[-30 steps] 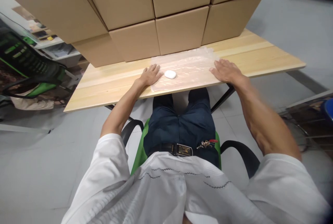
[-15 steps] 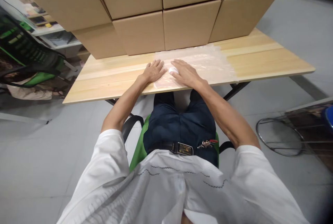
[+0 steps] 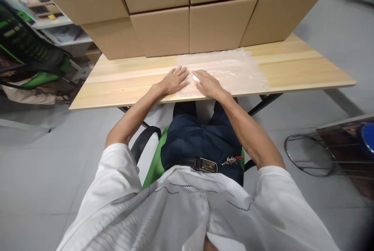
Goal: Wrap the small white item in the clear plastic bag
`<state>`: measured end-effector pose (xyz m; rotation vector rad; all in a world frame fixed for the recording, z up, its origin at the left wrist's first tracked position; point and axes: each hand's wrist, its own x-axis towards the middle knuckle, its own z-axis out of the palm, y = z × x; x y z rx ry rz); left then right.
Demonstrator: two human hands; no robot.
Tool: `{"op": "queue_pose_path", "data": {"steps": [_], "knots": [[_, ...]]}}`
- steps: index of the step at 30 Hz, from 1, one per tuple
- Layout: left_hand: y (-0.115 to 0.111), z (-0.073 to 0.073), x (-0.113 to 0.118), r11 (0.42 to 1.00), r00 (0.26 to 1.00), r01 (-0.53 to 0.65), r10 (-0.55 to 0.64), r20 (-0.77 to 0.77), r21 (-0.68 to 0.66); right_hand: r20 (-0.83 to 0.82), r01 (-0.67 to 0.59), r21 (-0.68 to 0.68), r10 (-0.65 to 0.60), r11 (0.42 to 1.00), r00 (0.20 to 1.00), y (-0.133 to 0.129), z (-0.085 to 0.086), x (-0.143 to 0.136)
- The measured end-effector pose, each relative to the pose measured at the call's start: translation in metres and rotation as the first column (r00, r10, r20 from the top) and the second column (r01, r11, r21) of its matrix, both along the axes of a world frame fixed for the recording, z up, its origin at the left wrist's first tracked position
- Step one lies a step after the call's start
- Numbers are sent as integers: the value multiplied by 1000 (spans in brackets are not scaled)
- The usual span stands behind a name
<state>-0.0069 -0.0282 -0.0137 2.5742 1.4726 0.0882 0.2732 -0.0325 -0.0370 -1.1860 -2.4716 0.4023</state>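
Observation:
A clear plastic sheet (image 3: 233, 72) lies flat on the wooden table (image 3: 122, 81), reaching from the front edge back to the boxes. My left hand (image 3: 175, 79) rests spread on the sheet's left end, palm down. Just right of it, my right hand (image 3: 209, 84) is closed round a small white object (image 3: 196, 78), which shows between thumb and fingers and touches the sheet. What the white object is cannot be made out.
Large cardboard boxes (image 3: 163, 31) are stacked along the table's back. A black and green chair (image 3: 32, 56) and a white shelf (image 3: 67, 42) stand at the left. At the right are a metal-ringed stool frame (image 3: 309, 155) and a blue round thing (image 3: 367, 136).
My right hand has drawn slightly nearer the table's front edge, its fingers more curled round the white object. My left hand stays flat on the sheet. The view has shifted slightly.

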Motion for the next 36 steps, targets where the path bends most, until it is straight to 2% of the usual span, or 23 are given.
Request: {"op": "queue_pose_path", "data": {"steps": [6,11,14,18,22,27,31,33,36], "knots": [[-30,21,-28,990,995,35,-48,-89,-137,3,4,-8,-4,1000,1000,-4,4,-2],[-38,37,-54,984,995,-2,-15,-96,-176,21,13,-18,-13,1000,1000,-7,8,-5],[-40,42,-59,987,997,-9,-2,-71,-163,33,9,-26,-8,1000,999,-6,8,-6],[-37,44,-42,991,999,-45,49,25,-122,28,-13,-11,14,1000,1000,-3,4,-5],[-23,43,-4,988,993,-67,79,89,-138,41,-9,-1,9,1000,999,-3,4,-6],[5,30,33,989,993,-39,54,103,-141,56,-14,-15,15,1000,998,-8,10,-11],[15,16,35,999,991,-15,22,133,-51,15,0,-47,0,999,1000,-7,12,-15],[16,12,30,1000,997,-5,6,74,-10,-25,0,-85,-2,996,1000,-2,12,-11],[17,8,26,1000,1000,1,-1,-26,-11,-185,-97,-199,59,975,981,9,16,3]]}}
